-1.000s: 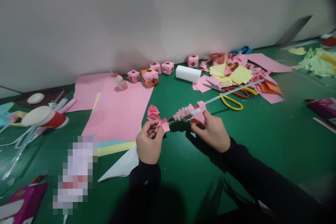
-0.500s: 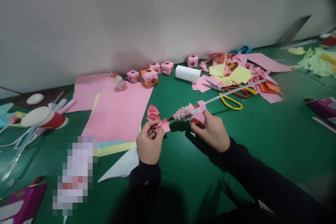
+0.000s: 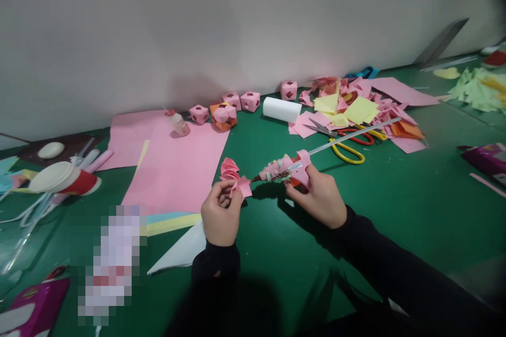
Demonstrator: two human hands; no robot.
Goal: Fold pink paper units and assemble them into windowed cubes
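Note:
Pinched in the fingers of my left hand (image 3: 221, 216) is a folded pink paper piece (image 3: 242, 187). More folded pink paper (image 3: 229, 167) shows just behind those fingers; whether it joins the held piece I cannot tell. My right hand (image 3: 321, 197) is wrapped round a pink hot glue gun (image 3: 290, 167), its dark nozzle pointing left at the edge of the paper piece. A long clear glue stick (image 3: 356, 135) sticks out of the gun's back end. It passes above the scissors with yellow handles (image 3: 348, 152).
Folded pink paper balls (image 3: 250, 101) line the wall beside a white roll (image 3: 282, 110). Pink sheets (image 3: 177, 168) and a small bottle (image 3: 177, 124) lie left. Paper scraps (image 3: 359, 108) and red-handled scissors (image 3: 358, 137) are right. A paper cup (image 3: 67, 178) lies far left.
My left hand has shifted slightly left with the pink paper piece. The glue gun's nozzle stays at the paper's edge, and my right hand has hardly moved.

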